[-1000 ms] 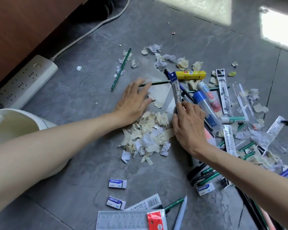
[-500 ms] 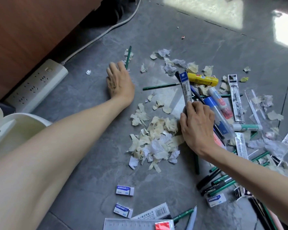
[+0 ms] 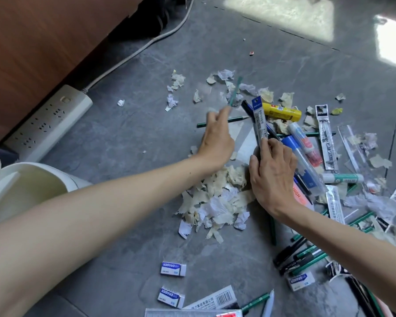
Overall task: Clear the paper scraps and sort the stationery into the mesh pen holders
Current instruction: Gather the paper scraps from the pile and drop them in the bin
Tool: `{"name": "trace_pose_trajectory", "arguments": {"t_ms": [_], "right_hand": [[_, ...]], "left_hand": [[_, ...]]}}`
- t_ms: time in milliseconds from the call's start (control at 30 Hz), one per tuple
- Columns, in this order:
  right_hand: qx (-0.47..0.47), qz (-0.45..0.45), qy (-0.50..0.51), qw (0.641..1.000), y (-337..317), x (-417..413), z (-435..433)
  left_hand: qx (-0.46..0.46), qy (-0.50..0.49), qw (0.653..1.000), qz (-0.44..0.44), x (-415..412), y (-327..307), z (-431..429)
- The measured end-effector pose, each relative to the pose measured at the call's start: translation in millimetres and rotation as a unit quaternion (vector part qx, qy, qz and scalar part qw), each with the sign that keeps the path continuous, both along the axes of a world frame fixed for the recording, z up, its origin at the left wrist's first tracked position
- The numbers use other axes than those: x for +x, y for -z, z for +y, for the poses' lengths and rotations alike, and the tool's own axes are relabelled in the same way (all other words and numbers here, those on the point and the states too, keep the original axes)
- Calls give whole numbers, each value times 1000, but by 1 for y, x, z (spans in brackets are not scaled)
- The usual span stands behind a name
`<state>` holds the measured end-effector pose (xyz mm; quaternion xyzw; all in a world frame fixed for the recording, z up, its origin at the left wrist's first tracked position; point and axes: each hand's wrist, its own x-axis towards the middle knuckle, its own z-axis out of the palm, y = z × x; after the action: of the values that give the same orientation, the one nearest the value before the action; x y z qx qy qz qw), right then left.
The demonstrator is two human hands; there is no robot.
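A heap of torn paper scraps [image 3: 217, 197] lies on the grey floor in front of me. My left hand [image 3: 217, 136], blurred by motion, grips a green pencil [image 3: 234, 92] above the far edge of the heap. My right hand [image 3: 272, 177] stands on its edge at the heap's right side with fairly straight fingers. Its index finger and thumb touch the lower end of a blue-topped refill packet [image 3: 258, 117]. To its right lies a jumble of pens, glue sticks [image 3: 281, 112], green pencils [image 3: 306, 255] and more scraps. No mesh pen holder is in view.
A white bin [image 3: 32, 179] stands at the left, beyond it a power strip [image 3: 48, 120] with its cable and a wooden cabinet [image 3: 44, 42]. Two erasers [image 3: 173, 268] and a ruler [image 3: 192, 313] lie near the bottom edge. More loose scraps [image 3: 176, 88] are scattered farther out.
My left hand reached out to the far green pencil, picked it up and is swinging it to the right. The right hand has stayed in place beside the heap.
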<state>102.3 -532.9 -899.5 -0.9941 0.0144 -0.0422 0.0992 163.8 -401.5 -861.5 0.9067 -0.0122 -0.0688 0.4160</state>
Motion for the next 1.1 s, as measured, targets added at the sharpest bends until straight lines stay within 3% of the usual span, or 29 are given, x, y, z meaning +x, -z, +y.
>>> {"name": "trace_pose_trajectory", "arguments": {"t_ms": [167, 267, 367, 467, 567, 700, 767, 933, 1100], "right_hand": [[-7, 8, 15, 1000, -3, 1, -3], [-1, 27, 1, 1000, -5, 5, -5], [-6, 1, -46, 999, -7, 14, -5], [-14, 8, -98, 995, -8, 27, -1], [-21, 49, -154, 987, -5, 38, 3], [-46, 81, -190, 977, -10, 50, 3], [-57, 81, -203, 974, -12, 52, -2], [-28, 60, -186, 980, -16, 51, -8], [-42, 73, -177, 981, -22, 50, -18]], "left_hand": [[-4, 40, 999, 16, 1, -1, -22], [91, 0, 995, -32, 25, 0, -5], [182, 10, 983, -7, 40, 9, 17], [113, 91, 989, 22, 33, 14, 17], [36, 130, 991, -3, 33, 12, 16], [117, -14, 990, -77, 71, 9, 45], [192, -48, 978, -61, 93, 10, 69], [217, -26, 974, 65, 129, 33, 104], [209, 67, 975, 22, 121, 40, 81]]}}
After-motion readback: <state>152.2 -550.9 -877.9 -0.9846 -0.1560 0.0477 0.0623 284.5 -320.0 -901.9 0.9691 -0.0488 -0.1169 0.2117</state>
